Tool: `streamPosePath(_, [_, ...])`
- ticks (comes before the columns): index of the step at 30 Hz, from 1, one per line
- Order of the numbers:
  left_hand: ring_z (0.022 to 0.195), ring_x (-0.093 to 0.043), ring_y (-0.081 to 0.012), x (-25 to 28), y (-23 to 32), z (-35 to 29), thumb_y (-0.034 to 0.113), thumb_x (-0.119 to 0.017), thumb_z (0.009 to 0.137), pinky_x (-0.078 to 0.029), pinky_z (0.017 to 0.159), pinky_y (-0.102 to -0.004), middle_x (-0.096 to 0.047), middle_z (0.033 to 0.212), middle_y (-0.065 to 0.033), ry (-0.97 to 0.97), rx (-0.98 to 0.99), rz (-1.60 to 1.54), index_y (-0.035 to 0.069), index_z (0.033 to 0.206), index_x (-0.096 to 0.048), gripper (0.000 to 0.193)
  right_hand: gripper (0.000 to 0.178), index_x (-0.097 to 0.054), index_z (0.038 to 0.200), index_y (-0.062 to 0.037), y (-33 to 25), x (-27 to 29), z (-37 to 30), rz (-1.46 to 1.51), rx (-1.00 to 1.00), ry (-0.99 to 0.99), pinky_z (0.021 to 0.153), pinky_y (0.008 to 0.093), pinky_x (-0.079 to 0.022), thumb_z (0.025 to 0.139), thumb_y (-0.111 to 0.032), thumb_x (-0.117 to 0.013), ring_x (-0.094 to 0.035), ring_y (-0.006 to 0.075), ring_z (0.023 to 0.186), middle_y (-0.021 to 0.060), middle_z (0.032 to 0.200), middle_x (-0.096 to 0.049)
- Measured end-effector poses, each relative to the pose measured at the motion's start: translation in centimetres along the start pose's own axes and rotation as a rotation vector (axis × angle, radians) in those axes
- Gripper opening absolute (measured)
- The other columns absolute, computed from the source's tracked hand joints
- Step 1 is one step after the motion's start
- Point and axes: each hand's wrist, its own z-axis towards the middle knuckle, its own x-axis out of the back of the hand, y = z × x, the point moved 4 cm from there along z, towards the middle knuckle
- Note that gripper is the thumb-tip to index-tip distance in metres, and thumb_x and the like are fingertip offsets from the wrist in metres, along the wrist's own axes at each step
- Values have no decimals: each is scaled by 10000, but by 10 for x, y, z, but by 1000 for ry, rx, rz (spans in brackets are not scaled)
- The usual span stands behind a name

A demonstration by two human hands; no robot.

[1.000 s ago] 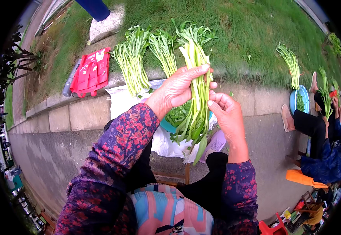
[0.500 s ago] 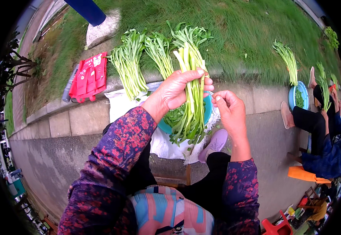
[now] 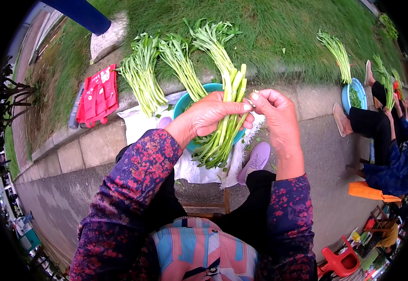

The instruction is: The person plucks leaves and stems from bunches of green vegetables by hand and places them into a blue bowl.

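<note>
You have bright, diffuse daylight over the whole scene; its direction is hard to tell, and shadows are soft and faint. The crumpled white cloth [image 3: 136, 124] left of centre is among your brightest patches, while the black fabric trousers [image 3: 259, 201] below centre sink to near-featureless dark. Your bare left hand [image 3: 206, 113] and bare right hand [image 3: 280, 116], mid-frame, read fairly crisp, as does the bundle of pale green leafy stalks [image 3: 235, 83]. The long green grass [image 3: 279, 37] across the top looks soft and smeared. Your fisheye lens bows the pale stone curb [image 3: 71, 157] at left; black vignetting rounds off the corners. Multicoloured background clutter [image 3: 29, 238] toward the lower left is blurry.
</note>
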Motion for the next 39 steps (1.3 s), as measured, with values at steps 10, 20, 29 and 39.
streamPosePath(10, [728, -630, -158, -6, -11, 1, 140, -676, 831, -516, 688, -290, -629, 880, -57, -67, 44, 87, 31, 1034, -565, 256, 169, -613, 857, -26, 5, 0, 3, 35, 35, 44, 587, 195, -427, 817, -163, -704, -511, 48, 647, -15, 734, -588])
streamPosePath(20, [599, -555, -103, 2, -19, 13, 23, -727, 749, -440, 499, -226, -603, 764, -43, 143, -62, 299, 10, 948, -587, 244, 176, -558, 865, 1, 11, -15, 2, -160, 119, -17, 394, 207, -420, 791, -72, -699, -539, 57, 554, 30, 722, -587])
streamPosePath(29, [790, -641, -187, 1, -12, 10, 273, -682, 832, -533, 683, -297, -640, 844, -96, -64, -15, 50, 35, 1024, -581, 322, 127, -618, 908, -30, 8, 10, 6, 93, -4, -55, 594, 207, -411, 829, -119, -661, -511, 59, 642, -3, 766, -605])
streamPosePath(39, [899, -638, -246, 8, -1, 7, 253, -604, 887, -538, 737, -359, -637, 993, -171, -4, -12, -31, -17, 1095, -558, 344, 164, -612, 981, -3, 4, 26, 6, 300, -51, -174, 611, 212, -408, 861, -115, -624, -507, 69, 665, 2, 796, -594])
